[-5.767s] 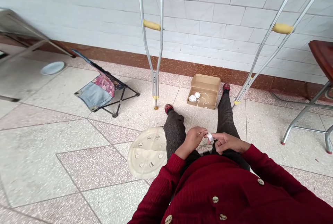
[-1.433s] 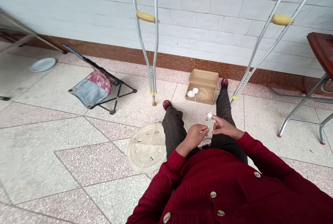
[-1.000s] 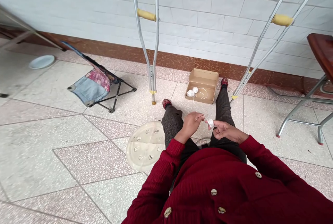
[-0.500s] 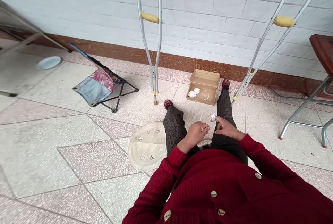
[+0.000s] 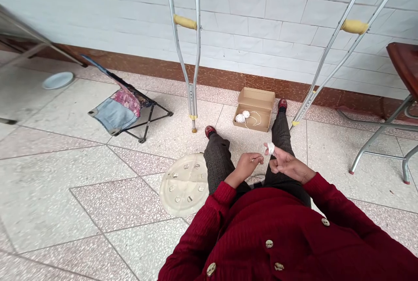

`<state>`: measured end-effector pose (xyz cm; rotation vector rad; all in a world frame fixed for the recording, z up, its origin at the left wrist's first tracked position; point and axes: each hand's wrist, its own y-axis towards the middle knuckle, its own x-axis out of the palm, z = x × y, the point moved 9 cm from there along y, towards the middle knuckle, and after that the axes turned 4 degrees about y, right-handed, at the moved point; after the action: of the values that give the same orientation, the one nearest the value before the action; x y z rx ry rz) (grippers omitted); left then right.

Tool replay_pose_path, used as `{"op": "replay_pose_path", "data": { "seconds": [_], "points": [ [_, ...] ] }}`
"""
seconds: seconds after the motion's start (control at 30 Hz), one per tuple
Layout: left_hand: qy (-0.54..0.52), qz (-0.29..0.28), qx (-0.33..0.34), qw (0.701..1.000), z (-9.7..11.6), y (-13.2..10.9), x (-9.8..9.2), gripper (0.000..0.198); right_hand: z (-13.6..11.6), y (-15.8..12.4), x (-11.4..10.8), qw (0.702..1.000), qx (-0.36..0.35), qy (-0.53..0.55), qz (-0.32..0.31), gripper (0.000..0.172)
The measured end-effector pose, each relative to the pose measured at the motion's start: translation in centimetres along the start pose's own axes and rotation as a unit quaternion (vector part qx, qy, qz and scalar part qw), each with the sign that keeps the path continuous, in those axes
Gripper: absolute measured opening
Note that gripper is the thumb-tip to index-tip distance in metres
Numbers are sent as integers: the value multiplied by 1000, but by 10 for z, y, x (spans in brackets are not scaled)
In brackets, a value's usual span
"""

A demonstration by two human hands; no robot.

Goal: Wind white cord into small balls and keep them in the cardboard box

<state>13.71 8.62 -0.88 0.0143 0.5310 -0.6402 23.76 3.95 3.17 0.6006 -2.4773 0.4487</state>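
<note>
A small bundle of white thread (image 5: 270, 148) is wound around one raised finger of the right hand (image 5: 289, 163), which is half closed. The left hand (image 5: 244, 165) pinches the thin thread (image 5: 256, 156) between thumb and finger. Compared with a moment before, the bundle looks wider, like a band, not a small round ball. Two thread balls (image 5: 240, 118) lie in a cardboard box (image 5: 256, 97).
</note>
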Motion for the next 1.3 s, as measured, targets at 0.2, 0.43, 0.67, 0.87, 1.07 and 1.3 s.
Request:
{"op": "replay_pose_path", "data": {
  "seconds": [0.2, 0.43, 0.67, 0.87, 1.07, 1.3],
  "points": [
    [6, -60, 21, 998, 8, -13, 17, 35, 23, 16, -58, 971, 8, -220, 89, 80],
    [95, -1, 56, 994, 18, -5, -23, 32, 63, -2, -53, 958, 114, -261, 35, 63],
    [61, 35, 33, 997, 18, 8, -33, 31, 22, -12, 5, 995, 80, 39, -52, 47],
    [49, 79, 44, 995, 19, 7, -38, 35, 15, -6, 9, 991, 71, 106, -43, 50],
    [59, 24, 21, 998, 9, 2, -11, 35, 8, 9, 5, 997, 26, 70, -16, 64],
    [167, -20, 71, 983, 21, -7, 4, 32, 38, 23, -48, 979, 48, -186, 69, 64]
  ]
}}
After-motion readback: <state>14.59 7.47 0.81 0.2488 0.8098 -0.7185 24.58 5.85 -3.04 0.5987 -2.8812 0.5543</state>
